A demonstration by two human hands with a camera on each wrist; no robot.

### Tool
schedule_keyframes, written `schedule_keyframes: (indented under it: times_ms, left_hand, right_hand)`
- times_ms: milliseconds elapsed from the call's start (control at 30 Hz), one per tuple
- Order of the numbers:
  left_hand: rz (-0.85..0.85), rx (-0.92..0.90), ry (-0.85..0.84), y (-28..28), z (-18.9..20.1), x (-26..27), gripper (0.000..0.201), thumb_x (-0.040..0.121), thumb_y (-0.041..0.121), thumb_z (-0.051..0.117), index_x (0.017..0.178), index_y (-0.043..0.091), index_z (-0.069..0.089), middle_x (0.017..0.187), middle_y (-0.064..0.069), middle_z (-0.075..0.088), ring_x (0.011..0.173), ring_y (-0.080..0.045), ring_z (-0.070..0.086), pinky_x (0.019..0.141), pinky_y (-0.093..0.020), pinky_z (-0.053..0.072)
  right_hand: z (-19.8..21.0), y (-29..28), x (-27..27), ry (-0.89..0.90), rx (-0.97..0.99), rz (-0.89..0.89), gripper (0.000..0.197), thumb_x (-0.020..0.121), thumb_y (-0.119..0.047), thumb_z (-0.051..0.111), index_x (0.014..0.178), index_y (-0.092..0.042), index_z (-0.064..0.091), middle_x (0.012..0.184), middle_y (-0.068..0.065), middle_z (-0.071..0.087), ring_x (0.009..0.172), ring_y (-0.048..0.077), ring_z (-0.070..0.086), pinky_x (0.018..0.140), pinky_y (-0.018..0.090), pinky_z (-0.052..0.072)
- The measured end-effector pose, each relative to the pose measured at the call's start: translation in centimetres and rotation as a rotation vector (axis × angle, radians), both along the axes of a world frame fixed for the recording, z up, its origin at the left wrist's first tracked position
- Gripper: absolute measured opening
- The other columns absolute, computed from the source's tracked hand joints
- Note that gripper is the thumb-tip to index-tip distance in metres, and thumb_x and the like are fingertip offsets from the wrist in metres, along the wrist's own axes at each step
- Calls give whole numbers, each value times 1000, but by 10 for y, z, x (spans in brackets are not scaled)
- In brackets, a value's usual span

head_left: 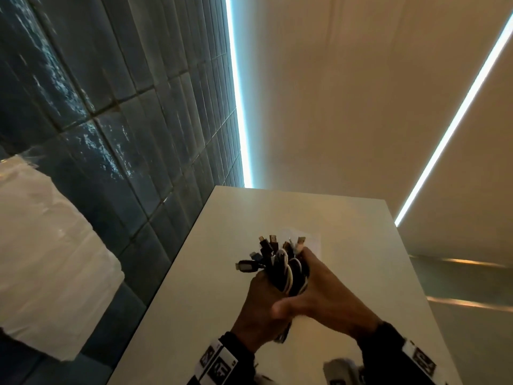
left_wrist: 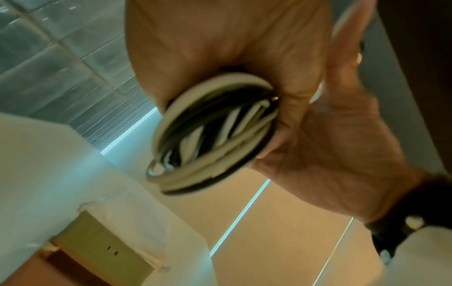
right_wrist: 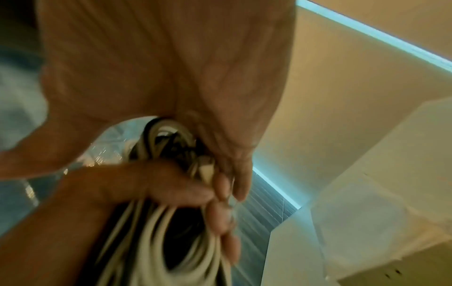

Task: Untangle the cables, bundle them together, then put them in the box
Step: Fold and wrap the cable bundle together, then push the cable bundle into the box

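A bundle of coiled black and white cables (head_left: 283,269) is held upright between both hands above the white table (head_left: 211,287), its plugs (head_left: 270,244) fanning out at the top. My left hand (head_left: 261,304) wraps the coil from the left and my right hand (head_left: 322,284) closes on it from the right. In the left wrist view the coil's loops (left_wrist: 215,135) sit in the left hand (left_wrist: 220,48), with the right hand (left_wrist: 330,151) cupping them. In the blurred right wrist view, right hand (right_wrist: 171,67) and left hand (right_wrist: 151,189) both clasp the cables (right_wrist: 171,241).
A white plastic-covered shape (head_left: 44,245) stands to the left of the table, by the dark tiled wall (head_left: 125,107). A pale box (left_wrist: 102,249) shows beneath such a cover in the left wrist view. A small white object (head_left: 337,369) lies near the table's front edge.
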State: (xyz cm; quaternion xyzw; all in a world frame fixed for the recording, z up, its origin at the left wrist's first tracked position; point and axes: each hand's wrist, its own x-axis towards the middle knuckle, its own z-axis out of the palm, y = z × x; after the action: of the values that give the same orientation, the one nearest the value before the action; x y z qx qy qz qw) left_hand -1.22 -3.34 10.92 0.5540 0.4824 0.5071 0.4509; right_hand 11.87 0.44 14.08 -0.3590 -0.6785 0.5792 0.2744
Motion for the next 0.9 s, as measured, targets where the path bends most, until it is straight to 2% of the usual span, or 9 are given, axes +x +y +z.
schedule_keyframes:
  times_ms: [67,167,267,400,500,600,700,767,900]
  left_hand:
    - [-3,7,30,-1,-8,0,33,80,22,70,113,22,65,109,-1,70,107,-17,66,90,-33,54]
    - [-49,-53,140,-2,-11,-4,49,74,16,74,119,3,61,120,-14,65,115,-29,60,97,-28,47]
    - [-86,31,-177,-3,-1,-10,42,85,27,66,121,7,64,119,-12,68,113,-25,63,93,-37,51]
    - [17,-28,-596,3,-13,-18,52,105,27,12,142,12,45,142,-8,52,134,-22,45,110,-37,35]
    - [-21,-167,-634,0,-17,-14,49,105,31,20,138,12,51,137,-9,56,131,-22,48,110,-37,37]
    - [-55,-282,-336,-13,-23,-22,46,83,36,70,122,12,66,119,-7,68,113,-20,63,101,-40,47]
    - [-22,-173,523,-21,-53,-38,53,66,38,66,115,17,66,106,6,67,102,-12,63,95,-42,49]
    - [70,-217,669,-21,-65,-47,46,65,36,58,111,34,63,103,12,67,100,-11,62,88,-35,52]
    - [285,-406,628,-19,-77,-59,33,58,29,63,90,35,60,84,17,63,86,-7,61,76,-23,48]
  right_hand:
    - [-2,-5,-9,37,66,-131,83,51,-34,95,121,-25,53,112,-11,69,105,6,65,91,29,55]
    - [-3,-8,-21,135,148,-320,59,62,-17,90,112,-26,61,104,-16,71,98,1,66,83,18,54]
    - [-5,-8,-25,229,190,-368,46,67,-6,86,104,-23,65,98,-12,72,94,4,68,79,18,54]
    - [-12,-13,-26,343,202,-335,36,64,-7,80,96,-15,66,94,-1,71,91,15,70,80,26,57]
    - [-22,-19,-30,401,171,-312,33,64,-2,78,93,-11,65,91,6,71,90,22,70,79,29,57]
    - [-37,-24,-35,435,78,-299,34,64,-1,78,93,-7,63,89,9,70,90,24,70,81,33,58]
    - [-60,-21,-36,410,-94,-171,45,63,-5,83,102,-5,61,97,7,71,96,21,69,82,31,56]
    - [-85,-13,-34,402,-251,-71,61,62,-12,86,117,-3,59,112,10,69,109,23,65,90,36,53]
    - [-160,9,-24,434,-652,-155,68,76,-33,81,125,5,54,118,29,60,109,39,60,96,50,47]
